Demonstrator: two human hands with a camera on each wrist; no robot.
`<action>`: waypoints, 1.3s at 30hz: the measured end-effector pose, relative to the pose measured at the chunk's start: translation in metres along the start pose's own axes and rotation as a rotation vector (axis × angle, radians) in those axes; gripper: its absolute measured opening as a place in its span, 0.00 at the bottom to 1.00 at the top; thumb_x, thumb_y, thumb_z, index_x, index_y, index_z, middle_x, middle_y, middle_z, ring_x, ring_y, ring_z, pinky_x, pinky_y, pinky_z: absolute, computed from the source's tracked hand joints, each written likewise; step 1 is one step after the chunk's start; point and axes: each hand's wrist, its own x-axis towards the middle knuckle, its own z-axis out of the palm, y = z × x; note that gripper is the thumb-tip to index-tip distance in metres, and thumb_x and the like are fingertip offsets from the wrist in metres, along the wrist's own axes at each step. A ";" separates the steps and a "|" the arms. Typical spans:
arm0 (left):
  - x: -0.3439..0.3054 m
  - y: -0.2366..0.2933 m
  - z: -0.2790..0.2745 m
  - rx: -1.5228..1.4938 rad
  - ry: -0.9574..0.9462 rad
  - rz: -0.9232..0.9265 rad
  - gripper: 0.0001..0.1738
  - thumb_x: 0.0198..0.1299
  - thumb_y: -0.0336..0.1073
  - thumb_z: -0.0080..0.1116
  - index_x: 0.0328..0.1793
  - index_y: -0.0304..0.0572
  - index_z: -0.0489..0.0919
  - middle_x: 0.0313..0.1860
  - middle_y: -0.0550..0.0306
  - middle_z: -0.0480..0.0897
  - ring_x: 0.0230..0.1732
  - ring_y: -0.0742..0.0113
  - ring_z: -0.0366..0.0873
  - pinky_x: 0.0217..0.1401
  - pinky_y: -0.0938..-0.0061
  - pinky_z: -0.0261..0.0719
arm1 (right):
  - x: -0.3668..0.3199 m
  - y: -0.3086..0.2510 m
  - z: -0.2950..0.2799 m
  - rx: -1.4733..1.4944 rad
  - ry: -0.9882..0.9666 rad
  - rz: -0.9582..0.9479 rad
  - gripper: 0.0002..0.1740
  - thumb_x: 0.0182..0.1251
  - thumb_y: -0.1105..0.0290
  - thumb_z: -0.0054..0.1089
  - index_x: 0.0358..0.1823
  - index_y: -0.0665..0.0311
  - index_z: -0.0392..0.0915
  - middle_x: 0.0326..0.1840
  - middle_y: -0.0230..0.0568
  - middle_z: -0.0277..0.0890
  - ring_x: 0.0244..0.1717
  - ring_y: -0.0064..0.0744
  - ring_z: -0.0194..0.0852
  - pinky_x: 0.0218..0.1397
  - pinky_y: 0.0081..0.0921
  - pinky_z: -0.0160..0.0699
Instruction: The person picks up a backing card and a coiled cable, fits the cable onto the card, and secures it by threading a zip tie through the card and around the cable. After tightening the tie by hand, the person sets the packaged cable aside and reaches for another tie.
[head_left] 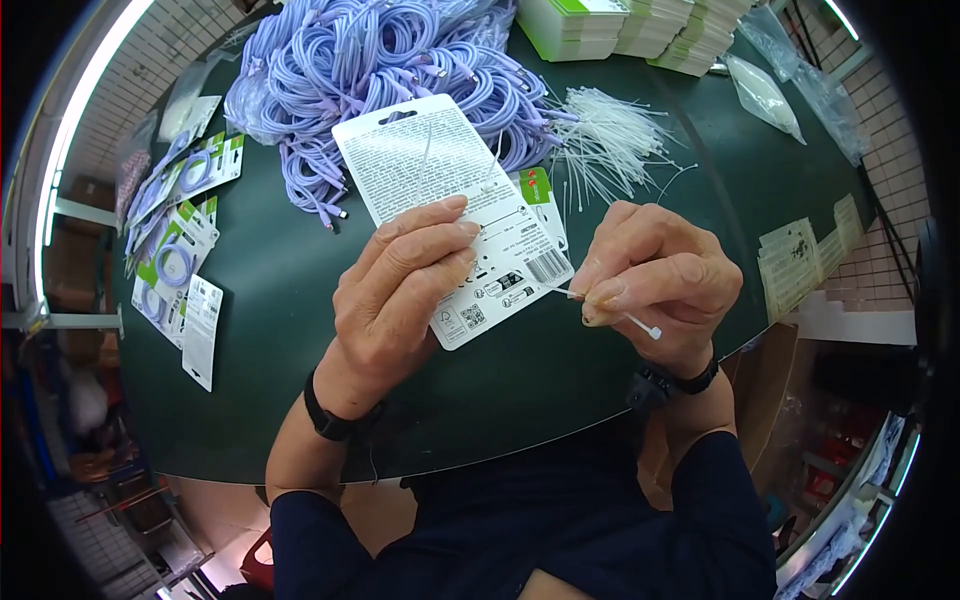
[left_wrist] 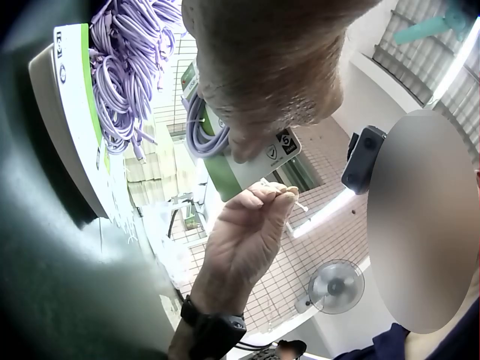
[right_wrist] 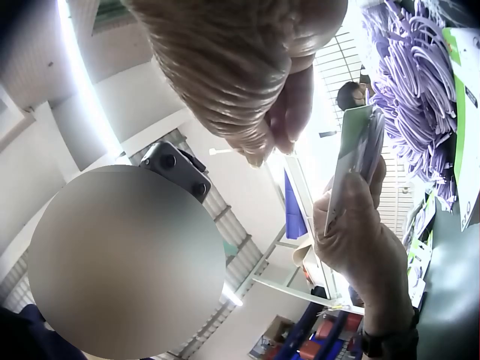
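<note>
My left hand (head_left: 385,285) grips a white printed card (head_left: 400,150), its text and barcode side up. Fingers lie across this side, and the thumb is underneath. A coiled lilac cable (left_wrist: 206,141) shows against the card's green-and-white other side in the left wrist view. Near the card's lower right corner, my right hand (head_left: 665,275) pinches a thin white cable tie (head_left: 653,331) between thumb and fingertips. The tie's small head sticks out below the fingers, while its other end points toward the card. Two thin strands of tie also stand out from the card's upper face.
A big heap of lilac cables (head_left: 370,50) lies at the back, beside loose white cable ties (head_left: 610,140). Stacked cards (head_left: 575,40) stand behind these. Carded cables (head_left: 172,265) lie at the left. A green-and-white card (head_left: 541,200) lies behind the held one.
</note>
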 end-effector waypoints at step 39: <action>0.002 0.073 -0.009 -0.032 0.123 0.127 0.13 0.55 0.30 0.71 0.47 0.35 0.87 0.42 0.53 0.89 0.42 0.58 0.89 0.39 0.68 0.86 | 0.010 -0.012 -0.002 0.276 -0.280 0.218 0.10 0.54 0.75 0.84 0.33 0.60 0.88 0.30 0.38 0.88 0.27 0.29 0.80 0.30 0.23 0.69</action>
